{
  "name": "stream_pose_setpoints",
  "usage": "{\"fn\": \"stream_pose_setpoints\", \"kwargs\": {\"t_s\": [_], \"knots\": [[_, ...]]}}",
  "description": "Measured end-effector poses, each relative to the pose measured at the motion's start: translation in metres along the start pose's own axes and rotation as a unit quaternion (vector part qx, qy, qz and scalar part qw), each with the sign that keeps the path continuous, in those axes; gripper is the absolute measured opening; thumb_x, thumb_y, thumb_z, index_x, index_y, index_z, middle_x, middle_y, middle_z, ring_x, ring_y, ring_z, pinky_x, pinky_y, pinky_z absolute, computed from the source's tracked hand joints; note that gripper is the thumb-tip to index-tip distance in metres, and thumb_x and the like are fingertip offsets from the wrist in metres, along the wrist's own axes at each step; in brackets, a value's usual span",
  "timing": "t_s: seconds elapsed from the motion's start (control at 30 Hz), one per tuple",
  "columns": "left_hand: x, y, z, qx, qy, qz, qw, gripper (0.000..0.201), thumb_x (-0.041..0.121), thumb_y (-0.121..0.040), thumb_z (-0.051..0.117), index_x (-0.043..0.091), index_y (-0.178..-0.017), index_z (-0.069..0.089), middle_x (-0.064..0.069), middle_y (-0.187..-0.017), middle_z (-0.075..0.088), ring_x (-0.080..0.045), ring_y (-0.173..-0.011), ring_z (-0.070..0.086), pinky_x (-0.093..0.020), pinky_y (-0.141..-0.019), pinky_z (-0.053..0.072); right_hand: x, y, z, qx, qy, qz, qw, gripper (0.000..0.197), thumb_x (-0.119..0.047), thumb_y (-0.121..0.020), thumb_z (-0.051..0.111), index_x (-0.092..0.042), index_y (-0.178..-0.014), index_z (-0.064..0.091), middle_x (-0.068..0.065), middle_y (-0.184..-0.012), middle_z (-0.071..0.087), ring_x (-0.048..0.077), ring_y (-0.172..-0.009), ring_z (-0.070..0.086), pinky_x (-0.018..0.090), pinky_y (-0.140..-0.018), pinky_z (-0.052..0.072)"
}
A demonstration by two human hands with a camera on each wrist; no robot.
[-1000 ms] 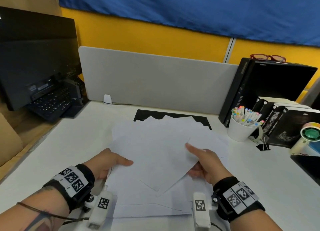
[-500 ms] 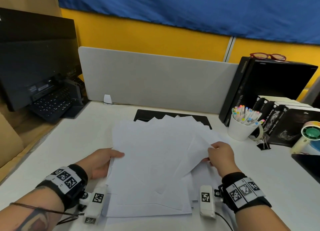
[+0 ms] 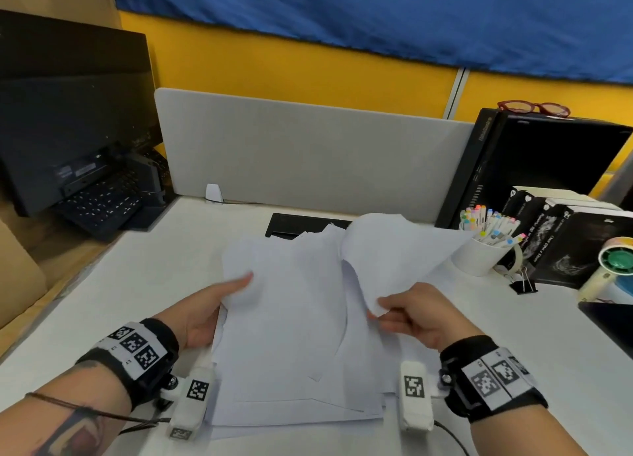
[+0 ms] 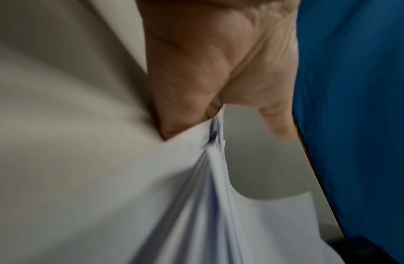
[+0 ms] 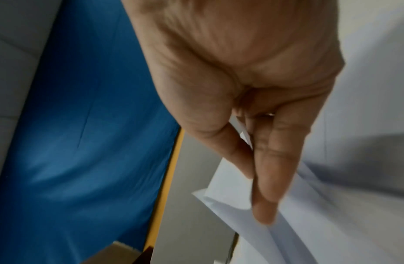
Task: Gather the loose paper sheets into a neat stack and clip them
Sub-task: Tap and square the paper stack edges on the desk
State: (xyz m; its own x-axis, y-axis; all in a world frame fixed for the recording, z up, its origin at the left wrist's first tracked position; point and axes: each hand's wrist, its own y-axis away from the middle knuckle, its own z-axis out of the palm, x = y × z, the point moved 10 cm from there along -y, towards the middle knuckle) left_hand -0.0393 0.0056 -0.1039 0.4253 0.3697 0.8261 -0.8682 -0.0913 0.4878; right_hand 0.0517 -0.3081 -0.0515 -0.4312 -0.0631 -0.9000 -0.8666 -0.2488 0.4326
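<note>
The paper sheets (image 3: 291, 325) lie fanned in a loose, uneven pile in the middle of the white surface (image 3: 137, 284), corners sticking out toward the grey divider panel (image 3: 308, 154). The left hand (image 3: 205, 312) grips the pile's left edge, thumb on top and fingers tucked beneath; the left wrist view shows the sheet edges bunched in that grip. The right hand (image 3: 421, 315) pinches 1 sheet (image 3: 394, 253) near its corner between thumb and fingers (image 5: 264, 187) and holds it lifted off the pile, so it curls upward and to the right. More sheets lie under that hand on the pile's right side.

A black binder clip (image 3: 523, 286) sits on the surface to the right, well apart from the pile, just beside a white mug (image 3: 479, 258) full of coloured markers. Behind the mug stands a black box (image 3: 534, 168) with red glasses (image 3: 534, 108) on top, and dark books (image 3: 575, 236) lean next to it. A small fan (image 3: 613, 267) lies at the far right. On the left, a black monitor (image 3: 68, 113) stands over a keyboard (image 3: 99, 205).
</note>
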Motion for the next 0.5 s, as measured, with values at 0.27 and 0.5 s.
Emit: {"fn": "stream_pose_setpoints", "kwargs": {"t_s": [0.27,0.5], "knots": [[-0.011,-0.011,-0.022,0.083,0.040,-0.021,0.995,0.046,0.035,-0.107,0.051,0.000,-0.135,0.062,-0.023,-0.118,0.075,-0.039,-0.105,0.071,-0.050,-0.093,0.054,-0.034,0.009,-0.010,0.140,-0.200,-0.237,0.940,0.027,0.005,-0.098,0.051,-0.008,-0.122,0.051,0.014,-0.111,0.068,0.024,-0.079,0.077,0.029,-0.066,0.062],[-0.011,-0.011,-0.021,0.045,-0.028,-0.008,0.999,0.034,0.008,-0.100,0.061,0.000,-0.133,0.063,-0.021,-0.124,0.073,-0.040,-0.119,0.067,-0.054,-0.107,0.049,-0.046,0.021,0.022,0.032,-0.143,-0.245,0.958,0.036,0.005,-0.098,0.054,-0.019,-0.125,0.055,0.010,-0.109,0.073,0.033,-0.084,0.077,0.028,-0.060,0.061]]}}
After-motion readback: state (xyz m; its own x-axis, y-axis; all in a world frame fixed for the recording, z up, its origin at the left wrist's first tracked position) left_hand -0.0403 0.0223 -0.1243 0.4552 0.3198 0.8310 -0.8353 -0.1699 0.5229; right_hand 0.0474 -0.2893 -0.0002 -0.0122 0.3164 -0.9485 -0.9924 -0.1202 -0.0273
